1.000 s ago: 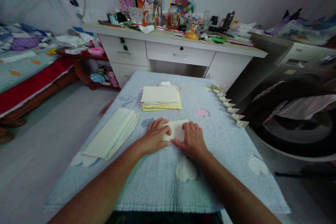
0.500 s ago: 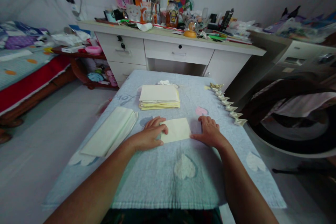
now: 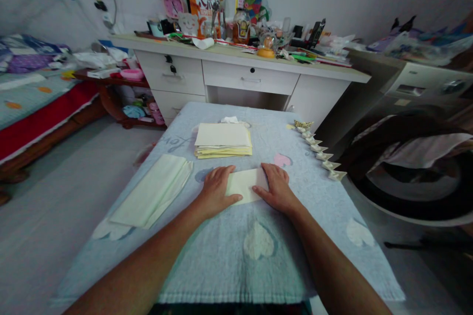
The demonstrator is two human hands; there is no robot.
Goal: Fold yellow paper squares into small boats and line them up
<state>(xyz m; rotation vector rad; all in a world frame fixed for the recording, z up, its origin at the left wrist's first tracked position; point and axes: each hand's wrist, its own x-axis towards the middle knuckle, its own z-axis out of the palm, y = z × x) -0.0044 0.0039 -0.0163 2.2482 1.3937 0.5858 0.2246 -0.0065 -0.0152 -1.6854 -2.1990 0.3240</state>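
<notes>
A small pale-yellow rectangle of paper point(image 3: 244, 183) lies on the cloth in front of me, its long side running left to right. My left hand point(image 3: 219, 188) holds its left end, thumb on the near edge and fingertips at the far corner. At the right end, my right hand point(image 3: 276, 186) grips it with the thumb resting on top and the fingers along the side. Beyond my hands is a stack of paper sheets point(image 3: 223, 136). Left of my left forearm lies a bundle of folded pale paper point(image 3: 151, 192).
A blue cloth with hearts point(image 3: 210, 266) covers the table. Small folded paper boats point(image 3: 325, 156) line its right side, a patterned one point(image 3: 303, 124) farthest away. Behind stands a cluttered white desk point(image 3: 251, 76); a washing machine point(image 3: 406, 157) is at right, a bed point(image 3: 37, 108) at left.
My right hand has moved left onto the paper's right end, its thumb now on top. The left thumb has slid onto the paper's near edge. The view has shifted slightly.
</notes>
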